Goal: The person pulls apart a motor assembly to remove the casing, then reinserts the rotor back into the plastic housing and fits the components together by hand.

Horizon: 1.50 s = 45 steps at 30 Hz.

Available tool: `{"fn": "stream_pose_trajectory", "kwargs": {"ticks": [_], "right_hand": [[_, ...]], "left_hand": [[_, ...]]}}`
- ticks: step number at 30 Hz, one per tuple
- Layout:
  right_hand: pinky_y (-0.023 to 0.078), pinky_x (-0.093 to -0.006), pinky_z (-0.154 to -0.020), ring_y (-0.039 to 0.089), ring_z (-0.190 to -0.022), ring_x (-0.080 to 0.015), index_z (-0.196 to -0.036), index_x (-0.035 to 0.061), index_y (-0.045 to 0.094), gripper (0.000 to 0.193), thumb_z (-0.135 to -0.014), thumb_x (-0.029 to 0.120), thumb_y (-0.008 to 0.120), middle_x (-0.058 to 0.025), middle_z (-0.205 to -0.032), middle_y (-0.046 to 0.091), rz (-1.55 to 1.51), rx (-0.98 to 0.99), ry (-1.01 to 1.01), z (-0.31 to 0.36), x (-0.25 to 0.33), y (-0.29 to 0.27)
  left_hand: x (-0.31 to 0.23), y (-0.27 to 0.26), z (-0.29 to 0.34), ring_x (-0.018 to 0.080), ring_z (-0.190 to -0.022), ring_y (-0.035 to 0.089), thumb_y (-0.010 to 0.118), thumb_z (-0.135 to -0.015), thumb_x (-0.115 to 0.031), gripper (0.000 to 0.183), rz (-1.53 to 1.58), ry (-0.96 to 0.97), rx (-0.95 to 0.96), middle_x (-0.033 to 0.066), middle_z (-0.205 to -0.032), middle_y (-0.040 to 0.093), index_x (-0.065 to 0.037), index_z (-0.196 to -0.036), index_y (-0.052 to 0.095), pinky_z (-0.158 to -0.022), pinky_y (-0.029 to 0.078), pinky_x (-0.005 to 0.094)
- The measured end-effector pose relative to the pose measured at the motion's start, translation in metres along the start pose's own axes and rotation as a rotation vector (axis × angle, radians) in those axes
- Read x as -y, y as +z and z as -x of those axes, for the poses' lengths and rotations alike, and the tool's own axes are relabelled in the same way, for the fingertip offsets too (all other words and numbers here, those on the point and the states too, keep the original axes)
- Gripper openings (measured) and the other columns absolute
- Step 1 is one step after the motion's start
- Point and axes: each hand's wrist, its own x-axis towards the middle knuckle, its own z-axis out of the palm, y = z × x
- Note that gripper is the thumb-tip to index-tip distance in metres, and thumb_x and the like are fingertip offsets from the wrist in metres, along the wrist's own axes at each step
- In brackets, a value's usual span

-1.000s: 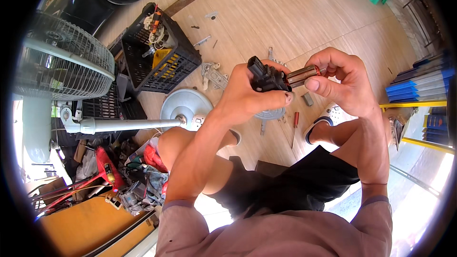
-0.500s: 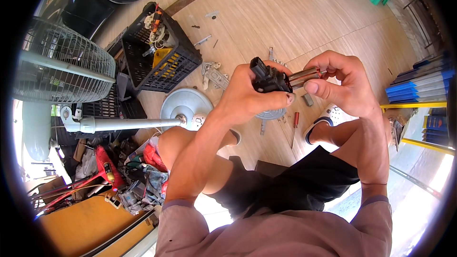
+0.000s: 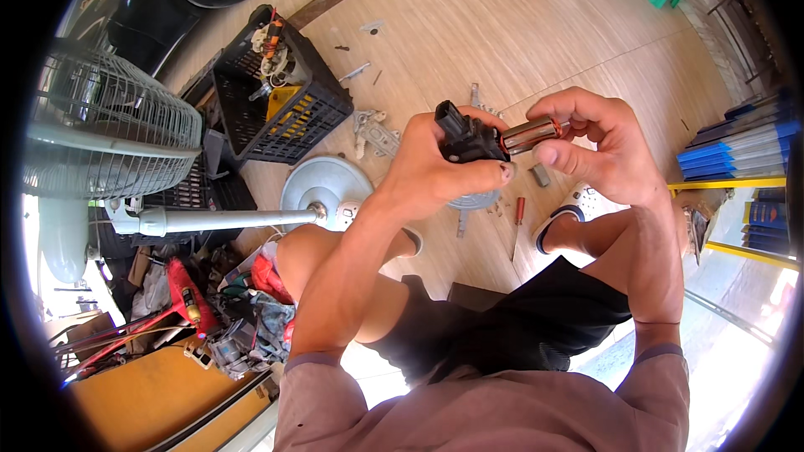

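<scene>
black housing (image 3: 476,141) up in the air above the pale floor (image 3: 469,25), clamped in the left hand (image 3: 431,167), and look, a shiny metal cylinder (image 3: 529,136) juts from its right end! right hand (image 3: 603,146) sits at the cylinder's far end, fingers curled, thumb spread; can't tell whether it's gripping. looks like they're working that joint, i'd say. next move calls for steady left hand, cylinder kept in line, no tilting.
</scene>
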Motion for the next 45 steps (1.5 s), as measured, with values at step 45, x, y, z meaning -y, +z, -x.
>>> {"fn": "stream_pose_trajectory", "kwargs": {"ticks": [45], "right_hand": [[0.051, -0.0272, -0.072, 0.062, -0.078, -0.0105, -0.116, -0.0002, 0.064, 0.042, -0.078, 0.005, 0.082, -0.0047, -0.098, 0.068, 0.063, -0.015, -0.049, 0.0011, -0.0022, -0.0016]], "left_hand": [[0.003, -0.0017, 0.0001, 0.0088, -0.079, 0.06, 0.083, -0.07, -0.012, 0.041, 0.0, -0.008, 0.009, 0.0025, -0.087, 0.067, 0.002, -0.105, 0.068, -0.071, 0.049, 0.025]]}}
